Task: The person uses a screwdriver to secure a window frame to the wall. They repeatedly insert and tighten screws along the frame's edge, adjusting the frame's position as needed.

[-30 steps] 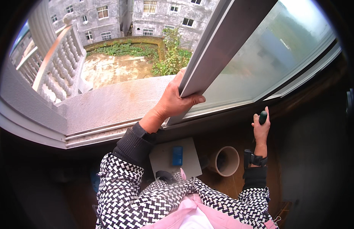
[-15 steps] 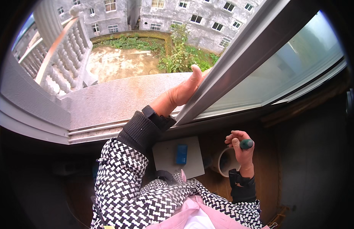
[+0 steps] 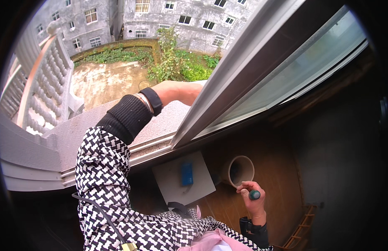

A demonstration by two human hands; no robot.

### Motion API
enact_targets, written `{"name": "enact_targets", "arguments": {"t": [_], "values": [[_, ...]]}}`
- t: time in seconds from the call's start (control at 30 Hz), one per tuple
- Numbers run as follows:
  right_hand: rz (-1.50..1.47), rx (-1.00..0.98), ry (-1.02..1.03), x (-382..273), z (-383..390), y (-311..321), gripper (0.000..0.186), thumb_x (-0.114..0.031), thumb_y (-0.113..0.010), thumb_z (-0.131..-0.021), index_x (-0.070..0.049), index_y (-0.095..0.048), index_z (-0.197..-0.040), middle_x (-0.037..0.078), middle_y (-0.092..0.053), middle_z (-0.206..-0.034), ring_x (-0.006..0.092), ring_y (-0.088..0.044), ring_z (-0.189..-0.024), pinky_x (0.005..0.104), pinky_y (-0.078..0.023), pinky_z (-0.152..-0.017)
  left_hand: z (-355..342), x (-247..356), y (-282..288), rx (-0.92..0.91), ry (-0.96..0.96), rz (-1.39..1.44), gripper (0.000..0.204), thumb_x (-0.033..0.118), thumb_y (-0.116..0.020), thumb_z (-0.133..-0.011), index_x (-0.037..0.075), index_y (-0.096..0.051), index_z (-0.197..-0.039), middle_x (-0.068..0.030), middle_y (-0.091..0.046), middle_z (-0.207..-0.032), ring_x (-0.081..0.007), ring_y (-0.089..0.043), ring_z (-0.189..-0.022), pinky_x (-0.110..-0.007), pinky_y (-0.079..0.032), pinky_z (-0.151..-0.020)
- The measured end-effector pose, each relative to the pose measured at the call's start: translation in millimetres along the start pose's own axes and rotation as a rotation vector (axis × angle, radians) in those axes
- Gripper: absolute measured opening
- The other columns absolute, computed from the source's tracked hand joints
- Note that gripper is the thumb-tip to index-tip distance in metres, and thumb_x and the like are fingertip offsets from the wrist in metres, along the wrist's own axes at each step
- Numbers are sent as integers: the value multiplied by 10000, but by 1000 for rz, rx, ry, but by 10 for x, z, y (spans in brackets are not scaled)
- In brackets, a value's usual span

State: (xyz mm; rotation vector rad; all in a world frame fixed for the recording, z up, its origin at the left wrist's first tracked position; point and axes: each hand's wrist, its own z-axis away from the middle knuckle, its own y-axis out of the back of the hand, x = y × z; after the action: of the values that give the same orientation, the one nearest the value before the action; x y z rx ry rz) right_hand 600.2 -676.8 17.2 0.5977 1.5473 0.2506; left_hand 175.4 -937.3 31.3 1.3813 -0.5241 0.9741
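My left hand [image 3: 181, 91] reaches out through the window opening, behind the upright metal edge of the sliding sash [image 3: 227, 75]. The sash hides its fingers, so I cannot tell whether they touch the outer side. Low on the right, my right hand [image 3: 256, 204] is closed around a tool with a dark green rounded handle [image 3: 254, 195]. Only the handle's end shows; the rest of the tool is hidden. Frosted or wet-looking glass [image 3: 282, 62] fills the sash to the right.
Below the window sill track [image 3: 152, 150], a pale square board [image 3: 164, 178] carries a blue box [image 3: 186, 174]. A white bucket [image 3: 251, 163] stands beside it on the wooden floor. Outside are a ledge [image 3: 83, 127], a baluster railing [image 3: 43, 83] and a grey building. A wooden rack [image 3: 300, 228] stands lower right.
My left hand has gone farther behind the sash edge, its raised thumb now hidden. My right hand has dropped lower with the green-handled tool. The whole view has tilted and shifted.
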Motion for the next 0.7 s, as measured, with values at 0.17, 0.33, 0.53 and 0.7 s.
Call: {"name": "enact_targets", "arguments": {"t": [0.17, 0.33, 0.53, 0.7], "values": [[-89, -30, 26, 98, -100, -133, 211, -80, -729, -948, 25, -650, -1114, 100, -749, -912, 161, -722, -828, 286, -585, -750, 953, 115, 51, 309, 103, -17, 452, 454, -570, -1026, 56, -735, -1165, -52, -752, -1014, -136, -675, -927, -304, -556, -852], [17, -153, 264, -61, -639, -283, 183, -82, -707, -963, 29, -639, -1091, 103, -737, -908, 167, -719, -813, 284, -588, -745, 1227, 546, 14, 447, 64, -58, 322, 298, -624, -1008, 56, -723, -1195, -45, -769, -1004, -131, -678, -923, -326, -542, -898], [13, -223, 328, -319, -761, -734, 231, 6, -758, -867, 20, -671, -1080, 110, -741, -901, 195, -737, -793, 290, -590, -710, 498, 572, 38, 382, -197, -216, 562, 369, -639, -973, 97, -558, -1458, -147, -765, -1016, -261, -720, -955, -399, -539, -908], [159, -202, 61, -262, -115, -875, 229, -12, -769, -848, -4, -681, -1059, 101, -740, -902, 197, -730, -791, 301, -577, -705, -358, 773, -506, 381, -353, -335, 670, 439, -718, -920, 96, -500, -1454, -181, -732, -951, -394, -701, -898, -486, -539, -767]]}}
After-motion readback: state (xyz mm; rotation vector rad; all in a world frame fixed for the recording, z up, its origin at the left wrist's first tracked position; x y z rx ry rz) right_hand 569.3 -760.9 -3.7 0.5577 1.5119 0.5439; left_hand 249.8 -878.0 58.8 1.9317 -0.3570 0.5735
